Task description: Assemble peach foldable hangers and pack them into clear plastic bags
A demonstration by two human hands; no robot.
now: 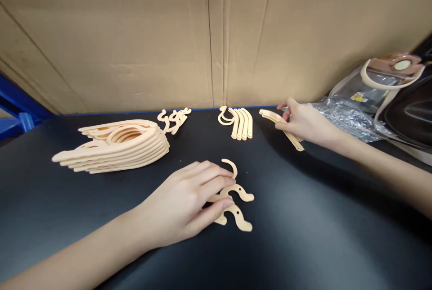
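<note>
My left hand [187,200] rests on the black table [303,227], its fingers pressed onto a small peach plastic hook assembly [236,204] with a curved hook at the top and two short arms. My right hand [302,121] reaches to the back right and grips a long, curved peach hanger arm [270,116] that lies across the table near the cardboard wall. Both pieces stay in contact with the tabletop.
A stack of peach hanger arms [118,146] lies at the left. Loose hooks [173,119] and a row of curved pieces [239,123] sit along the back edge. Crinkled plastic bags [351,116] and a packaged item [391,71] fill the right. Cardboard [168,33] walls the back.
</note>
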